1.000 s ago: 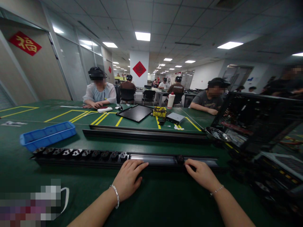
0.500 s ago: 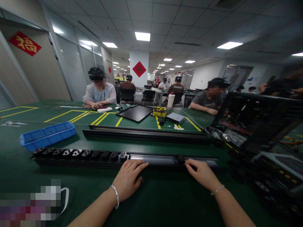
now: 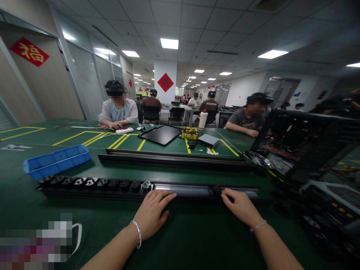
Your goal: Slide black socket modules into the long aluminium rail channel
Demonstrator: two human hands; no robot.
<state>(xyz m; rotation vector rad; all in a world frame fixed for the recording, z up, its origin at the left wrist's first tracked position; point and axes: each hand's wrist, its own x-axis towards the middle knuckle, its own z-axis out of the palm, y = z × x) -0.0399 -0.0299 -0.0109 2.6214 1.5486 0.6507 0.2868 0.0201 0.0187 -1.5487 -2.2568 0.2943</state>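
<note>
A long black metal rail (image 3: 182, 190) lies across the table in front of me, its left part filled with a row of several black and silver socket modules (image 3: 91, 182). My left hand (image 3: 154, 210) rests on the rail's near edge beside the last module of that row, fingers stretched out and nothing held. Farther right, a single black socket module (image 3: 216, 189) sits apart in the channel. My right hand (image 3: 239, 207) has its curled fingertips at this module's right side, thumb below; the exact contact is partly hidden.
Behind the rail lies a second black rail (image 3: 174, 160), with a blue plastic bin (image 3: 57, 160) at left. An open computer case (image 3: 303, 142), a metal bowl (image 3: 258, 160) and a power supply (image 3: 334, 202) crowd the right. Two people sit across the green table (image 3: 112, 232).
My right hand and the single black module have shifted slightly to the right along the rail. My left hand stays in place.
</note>
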